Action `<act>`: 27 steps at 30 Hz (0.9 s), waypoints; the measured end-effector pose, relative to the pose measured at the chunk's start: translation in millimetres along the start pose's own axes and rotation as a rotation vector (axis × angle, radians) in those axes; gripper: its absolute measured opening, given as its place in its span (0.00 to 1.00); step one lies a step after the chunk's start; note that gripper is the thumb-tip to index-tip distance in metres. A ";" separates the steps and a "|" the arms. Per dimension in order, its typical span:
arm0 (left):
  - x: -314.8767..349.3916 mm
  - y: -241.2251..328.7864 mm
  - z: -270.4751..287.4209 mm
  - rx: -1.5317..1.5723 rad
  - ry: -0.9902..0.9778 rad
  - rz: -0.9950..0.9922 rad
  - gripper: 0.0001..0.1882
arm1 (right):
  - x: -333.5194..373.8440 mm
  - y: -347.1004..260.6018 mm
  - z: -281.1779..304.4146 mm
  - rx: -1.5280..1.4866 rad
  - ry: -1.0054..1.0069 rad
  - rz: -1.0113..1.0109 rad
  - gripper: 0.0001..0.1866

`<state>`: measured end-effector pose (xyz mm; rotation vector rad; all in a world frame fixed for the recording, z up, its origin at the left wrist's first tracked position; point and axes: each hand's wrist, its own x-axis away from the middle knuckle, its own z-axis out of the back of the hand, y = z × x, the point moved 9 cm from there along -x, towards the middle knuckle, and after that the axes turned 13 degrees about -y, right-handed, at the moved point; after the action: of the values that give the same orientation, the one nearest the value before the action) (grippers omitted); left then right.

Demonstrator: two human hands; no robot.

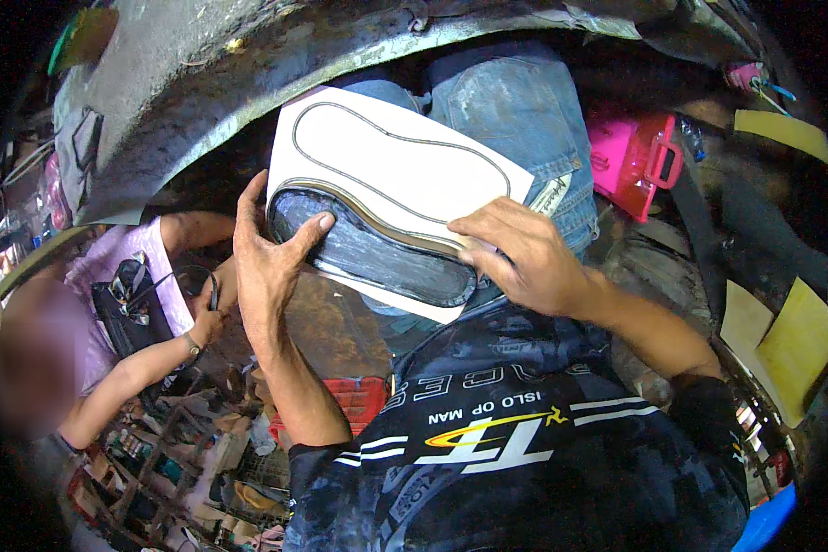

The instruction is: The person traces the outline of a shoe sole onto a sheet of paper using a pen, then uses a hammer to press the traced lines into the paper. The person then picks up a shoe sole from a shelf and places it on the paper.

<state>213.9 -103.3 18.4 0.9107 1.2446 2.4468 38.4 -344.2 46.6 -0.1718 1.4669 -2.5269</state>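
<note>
Your left hand (pixel 271 250) is clamped on the left end of the sole (pixel 377 253), thumb pressed on its dark upper face, one finger along the outer edge. Your right hand (pixel 529 256) is at the sole's right end, fingers drawn in close; cannot tell whether they pinch a tool. The sole lies between both hands, on the near part of a white sheet (pixel 405 170) over your jeans (pixel 515 115). A drawn outline (pixel 386 134) shows beyond the sole. Far right: a pink case (pixel 630 161). Left: a seated co-worker (pixel 147 276).
</note>
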 end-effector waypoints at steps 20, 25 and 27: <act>0.7 -5.0 -4.1 0.031 0.009 0.030 0.50 | -111.4 4.5 -45.7 0.355 -0.504 0.190 0.07; 0.1 -5.2 -8.4 0.129 -0.019 -0.030 0.48 | -114.6 12.4 -45.8 0.370 -0.530 0.109 0.07; 1.5 -9.1 -9.1 0.102 -0.027 0.010 0.48 | -113.8 15.8 -37.3 0.269 -0.480 0.058 0.08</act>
<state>206.5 -102.9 7.8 0.9760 1.3695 2.3894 143.1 -292.8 15.2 -0.6272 0.9282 -2.3781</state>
